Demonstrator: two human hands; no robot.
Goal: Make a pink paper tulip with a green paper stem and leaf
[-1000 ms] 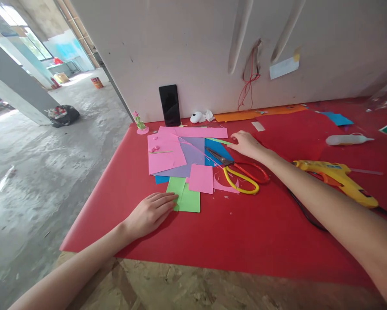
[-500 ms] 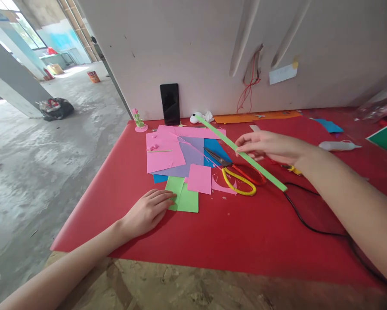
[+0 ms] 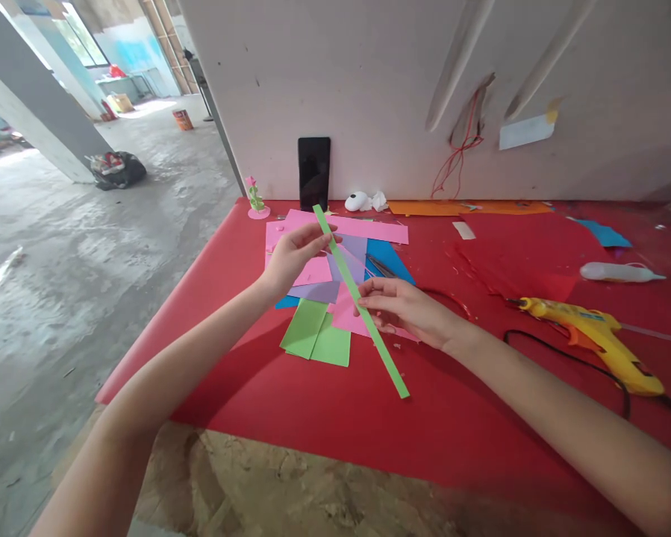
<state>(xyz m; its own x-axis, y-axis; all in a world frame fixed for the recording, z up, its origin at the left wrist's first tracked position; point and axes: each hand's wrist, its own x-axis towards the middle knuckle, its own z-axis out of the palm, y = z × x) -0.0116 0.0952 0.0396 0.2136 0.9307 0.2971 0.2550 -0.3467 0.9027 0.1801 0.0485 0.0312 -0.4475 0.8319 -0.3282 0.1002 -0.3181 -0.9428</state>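
Note:
A long, thin green paper strip [image 3: 384,353] slants through the air above the table, its upper end to the left. My left hand [image 3: 298,257] pinches it near that upper end. Around its middle, the fingers of my right hand [image 3: 405,309] are closed on it. Below lie green paper pieces [image 3: 331,341], partly overlapping. Pink sheets [image 3: 377,228], a purple sheet [image 3: 319,292] and a blue sheet [image 3: 401,268] are stacked behind my hands. The scissors [image 3: 381,265] show only their blades; my right hand covers much of the rest.
To the right rests a yellow glue gun [image 3: 598,339] with a black cord [image 3: 570,359]. A small glue bottle [image 3: 620,272] lies behind it. Against the wall leans a black phone [image 3: 314,171], with a small paper flower [image 3: 255,195] on its left. Red paper [image 3: 245,388] covers the table.
My left hand has left the green paper pieces and risen to grip the strip's upper end. My right hand has moved left and lower with the strip, which now slants more steeply.

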